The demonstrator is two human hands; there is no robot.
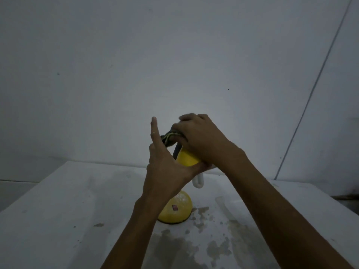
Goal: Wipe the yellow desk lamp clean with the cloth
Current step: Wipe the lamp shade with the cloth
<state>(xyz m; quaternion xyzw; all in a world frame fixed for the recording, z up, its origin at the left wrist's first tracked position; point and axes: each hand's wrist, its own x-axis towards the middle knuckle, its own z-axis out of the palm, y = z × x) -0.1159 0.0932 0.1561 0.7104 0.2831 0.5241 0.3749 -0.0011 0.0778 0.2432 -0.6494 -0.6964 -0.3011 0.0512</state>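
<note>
Right hand [200, 138]: fingers curled over a dark cloth [171, 136] with pale yellow-green stripes, which is bunched beneath the fingers and palm. Only a small fold of it shows at the hand's left edge. This hand lies across the top of the yellow desk lamp [188, 158] and covers the upper part of the lamp head. Left hand [167, 169]: spread wide just left of and below the right hand, index finger straight and pointing upward, clear of the lamp. The thumb is stretched out to the right and touches the lower edge of the lamp head directly beneath the right hand. Its remaining fingers are hidden behind the hand and their position cannot be determined. The lamp head sits between the two hands, with a dark rim visible beside the left palm. The white neck [198, 181] loops down below the left thumb. The domed yellow base [175, 210] stands under the left wrist and bears a small red label [175, 207]. The base rests on a white table [77, 210]. Greyish stains [174, 247] mark the surface between the two forearms and below the right forearm. A plain pale wall [174, 55] rises beyond both hands. Lighting is dim.
</note>
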